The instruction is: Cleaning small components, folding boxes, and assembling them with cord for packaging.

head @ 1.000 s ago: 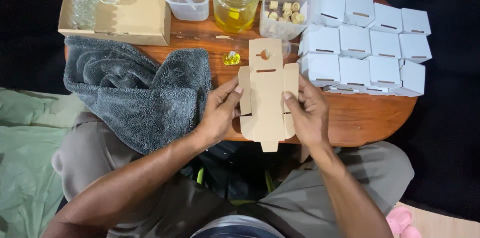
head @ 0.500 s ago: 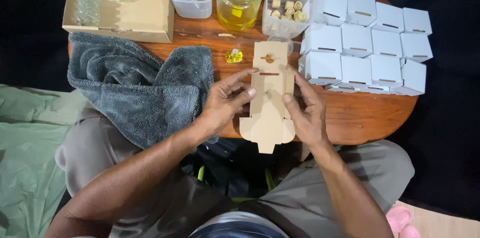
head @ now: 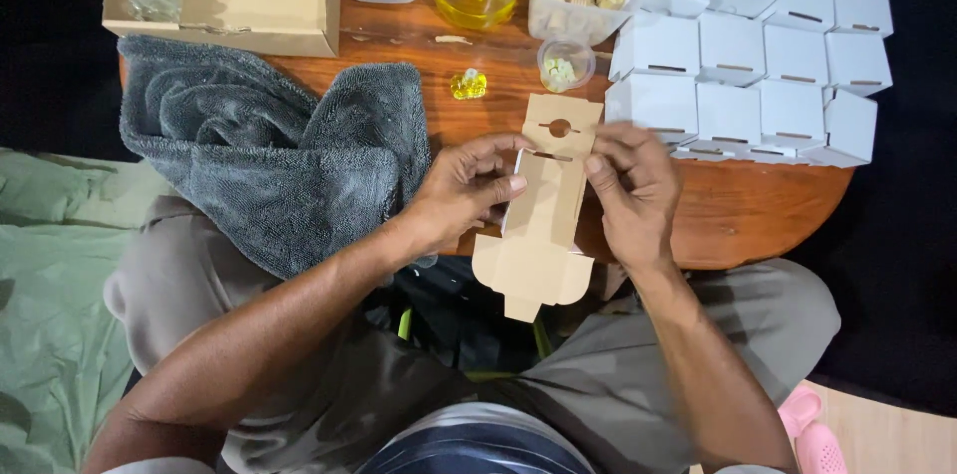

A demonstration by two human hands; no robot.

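Eleven or so white folded boxes (head: 758,55) are stacked far right on the round table (head: 758,210), while one brown carton blank (head: 543,215), half folded, is pinched by left hand (head: 464,190) and right hand (head: 628,190) at near edge.

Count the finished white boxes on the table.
12 white boxes, packed in three rows at the table's right side: four along the top, four in the middle, four in the front row nearest the right hand. More may be hidden beyond the frame's upper edge.
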